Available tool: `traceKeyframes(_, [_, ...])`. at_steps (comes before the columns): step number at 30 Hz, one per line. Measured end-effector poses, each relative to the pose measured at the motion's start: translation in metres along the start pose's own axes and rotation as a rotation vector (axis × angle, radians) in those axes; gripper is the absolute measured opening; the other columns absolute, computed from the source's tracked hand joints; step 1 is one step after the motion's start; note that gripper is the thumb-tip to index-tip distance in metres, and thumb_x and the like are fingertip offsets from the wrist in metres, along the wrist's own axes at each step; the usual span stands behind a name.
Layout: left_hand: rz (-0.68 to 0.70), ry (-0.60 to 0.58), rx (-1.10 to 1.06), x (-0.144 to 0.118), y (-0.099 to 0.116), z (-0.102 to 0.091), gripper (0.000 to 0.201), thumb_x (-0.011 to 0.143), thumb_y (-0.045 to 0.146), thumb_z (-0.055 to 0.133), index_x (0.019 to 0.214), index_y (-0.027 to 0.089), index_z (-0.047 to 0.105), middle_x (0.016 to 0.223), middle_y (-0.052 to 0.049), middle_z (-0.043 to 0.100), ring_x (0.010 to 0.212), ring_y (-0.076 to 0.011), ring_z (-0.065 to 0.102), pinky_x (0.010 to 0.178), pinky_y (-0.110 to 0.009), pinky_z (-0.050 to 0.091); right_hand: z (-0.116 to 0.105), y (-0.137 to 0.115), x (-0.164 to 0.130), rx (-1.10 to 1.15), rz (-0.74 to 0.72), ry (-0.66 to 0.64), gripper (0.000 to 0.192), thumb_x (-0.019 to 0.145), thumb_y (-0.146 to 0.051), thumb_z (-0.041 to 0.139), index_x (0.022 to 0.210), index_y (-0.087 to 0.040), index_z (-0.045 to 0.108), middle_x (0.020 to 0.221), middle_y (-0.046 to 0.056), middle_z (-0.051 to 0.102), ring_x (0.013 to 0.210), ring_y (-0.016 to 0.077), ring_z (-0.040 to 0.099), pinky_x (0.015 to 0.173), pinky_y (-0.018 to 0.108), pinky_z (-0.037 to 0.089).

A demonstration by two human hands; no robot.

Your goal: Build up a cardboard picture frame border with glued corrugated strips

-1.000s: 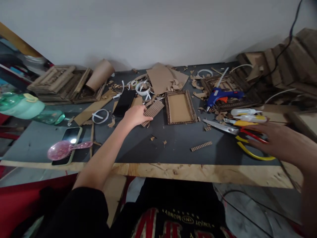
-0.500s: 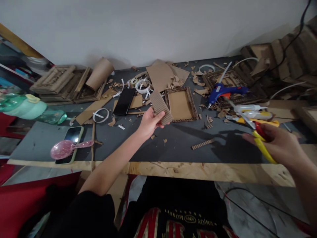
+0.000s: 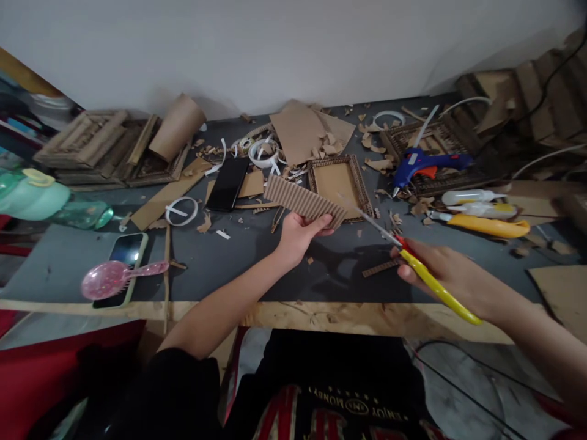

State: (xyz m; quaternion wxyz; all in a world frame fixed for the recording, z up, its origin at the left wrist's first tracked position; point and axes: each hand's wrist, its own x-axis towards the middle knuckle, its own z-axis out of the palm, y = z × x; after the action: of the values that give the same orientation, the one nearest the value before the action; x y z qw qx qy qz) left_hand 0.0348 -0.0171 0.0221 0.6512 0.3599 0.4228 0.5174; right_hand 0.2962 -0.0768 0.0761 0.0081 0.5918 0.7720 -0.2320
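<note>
Pinched in my left hand [image 3: 298, 238] is a strip of corrugated cardboard [image 3: 302, 198], held above the table and slanting down to the right. My right hand [image 3: 440, 269] grips a pair of scissors [image 3: 426, 275] with yellow and red handles. Their blades point up and left toward the strip's right end and look apart from it. Behind the strip lies a small cardboard frame [image 3: 339, 183] with a corrugated border. A narrow corrugated piece [image 3: 380, 269] lies on the table near my right fingers.
A blue glue gun [image 3: 426, 165], glue bottles [image 3: 477, 205] and a yellow-handled cutter [image 3: 490, 225] lie at right. Tape rolls [image 3: 263, 153], a black phone [image 3: 228, 183] and cardboard scraps lie behind. At left are a pink hairbrush [image 3: 107, 278], a second phone [image 3: 123, 250] and stacked frames [image 3: 82, 146].
My right hand has brought the scissors left from beside the glue bottles toward the cardboard strip. My left hand has turned the strip flatter and moved it slightly right.
</note>
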Motion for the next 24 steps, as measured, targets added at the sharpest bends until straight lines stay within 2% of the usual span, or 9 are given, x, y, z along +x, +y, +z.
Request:
traceKeyframes(3, [0.040,0.007,0.012,-0.001,-0.001,0.000,0.053,0.055,0.049,0.095,0.085,0.014,0.070,0.085,-0.007,0.077,0.077,-0.0195,0.076,0.064,-0.026,0.063,-0.004,-0.009,0.002,-0.082,0.066,-0.125,0.064,0.085,-0.082,0.025,0.095,-0.025,0.052,0.087,0.012,0.071,0.080,0.0360,0.069,0.063,0.036,0.040])
traceKeyframes(5, [0.051,0.008,0.029,-0.003,-0.003,0.000,0.053,0.054,0.050,0.095,0.084,0.014,0.071,0.084,-0.006,0.077,0.076,-0.0187,0.075,0.064,-0.026,0.063,-0.006,-0.013,0.003,-0.117,0.088,-0.151,0.062,0.085,-0.080,0.028,0.097,-0.024,0.052,0.089,0.014,0.072,0.082,0.0382,0.069,0.063,0.036,0.038])
traceKeyframes(10, [0.066,-0.001,0.107,-0.009,-0.004,-0.001,0.050,0.057,0.053,0.092,0.082,0.014,0.071,0.086,-0.008,0.077,0.079,-0.0209,0.075,0.068,-0.031,0.065,-0.005,-0.013,0.000,-0.072,0.012,-0.098,0.064,0.089,-0.078,0.028,0.100,-0.021,0.055,0.087,0.015,0.072,0.078,0.0351,0.069,0.061,0.034,0.037])
traceKeyframes(13, [0.084,-0.012,0.140,-0.010,-0.002,-0.002,0.052,0.057,0.055,0.091,0.083,0.015,0.070,0.086,-0.008,0.077,0.081,-0.0226,0.075,0.067,-0.032,0.065,-0.005,-0.011,-0.001,-0.007,-0.008,-0.112,0.064,0.088,-0.079,0.031,0.098,-0.022,0.057,0.086,0.014,0.071,0.076,0.0329,0.068,0.062,0.034,0.039])
traceKeyframes(18, [0.064,-0.040,0.151,-0.008,0.000,-0.004,0.054,0.056,0.056,0.091,0.083,0.015,0.070,0.084,-0.008,0.076,0.079,-0.0226,0.075,0.066,-0.032,0.065,-0.007,-0.013,0.001,-0.006,0.023,-0.148,0.066,0.084,-0.083,0.032,0.096,-0.023,0.055,0.091,0.013,0.071,0.080,0.0335,0.068,0.065,0.036,0.042])
traceKeyframes(24, [0.003,-0.070,0.132,-0.008,0.000,-0.007,0.055,0.055,0.055,0.092,0.085,0.014,0.070,0.085,-0.008,0.077,0.080,-0.0228,0.076,0.067,-0.032,0.065,-0.003,-0.015,0.001,-0.039,0.048,-0.157,0.062,0.087,-0.081,0.035,0.100,-0.023,0.054,0.092,0.012,0.071,0.080,0.0323,0.068,0.063,0.033,0.039])
